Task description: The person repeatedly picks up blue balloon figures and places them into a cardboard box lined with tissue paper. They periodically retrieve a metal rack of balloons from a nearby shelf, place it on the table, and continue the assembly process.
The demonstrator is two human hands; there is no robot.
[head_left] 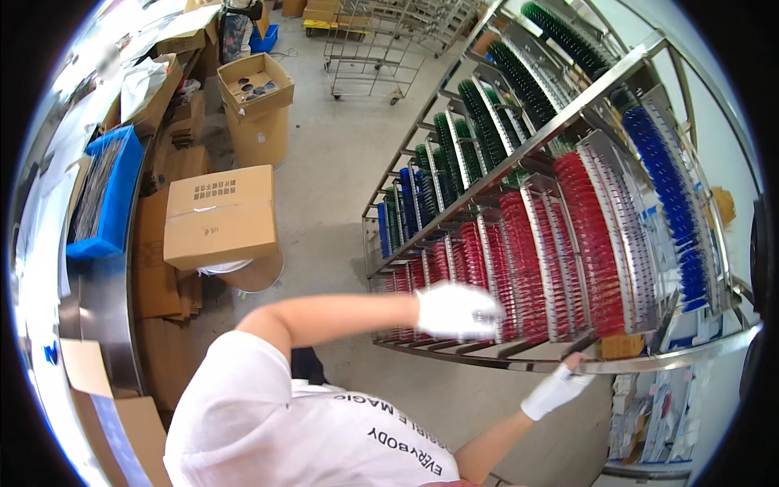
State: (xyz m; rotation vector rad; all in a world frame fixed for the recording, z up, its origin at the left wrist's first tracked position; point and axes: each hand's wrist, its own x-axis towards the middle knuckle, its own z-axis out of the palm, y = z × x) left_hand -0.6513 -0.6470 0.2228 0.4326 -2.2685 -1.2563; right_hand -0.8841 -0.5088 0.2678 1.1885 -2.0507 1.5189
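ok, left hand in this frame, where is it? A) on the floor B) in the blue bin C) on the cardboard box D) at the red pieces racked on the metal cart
D: the gloved left hand is up against the rows of red pieces on the metal rack cart, far from the cardboard box and the blue bin.

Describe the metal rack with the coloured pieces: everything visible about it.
The metal rack is a shiny steel frame of tilted shelf levels. Rows of red pieces fill the nearer level; green and blue rows sit on the others. The left hand, in a white glove, reaches among the red rows. The gloved right hand grips the front rail.
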